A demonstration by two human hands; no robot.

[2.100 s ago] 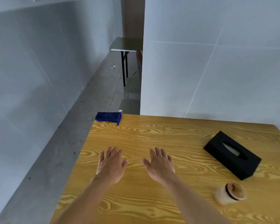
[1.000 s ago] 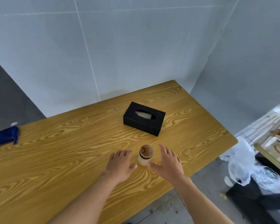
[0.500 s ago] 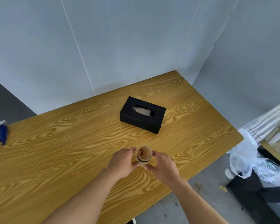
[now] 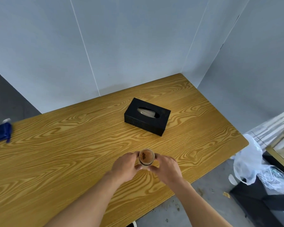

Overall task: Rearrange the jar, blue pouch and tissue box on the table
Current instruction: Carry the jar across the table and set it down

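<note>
A small frosted jar (image 4: pixel 146 157) with a brown wooden lid stands near the front edge of the wooden table (image 4: pixel 72 153). My left hand (image 4: pixel 125 166) clasps its left side and my right hand (image 4: pixel 166 167) clasps its right side, so most of the jar's body is hidden. Behind it, toward the wall, lies a black tissue box (image 4: pixel 147 118) with a tissue showing in its slot. At the table's far left edge, cut off by the frame, rests the blue pouch (image 4: pixel 0 132).
Grey wall panels close off the back and right of the table. On the floor to the right lie a white plastic bag (image 4: pixel 251 163), a black stand (image 4: pixel 259 199) and a gold-edged surface (image 4: pixel 282 151). The table's right corner sits near the bag.
Both hands came from lying flat on the table over to the jar and closed on it from either side. My view swung right, pushing the pouch to the left edge.
</note>
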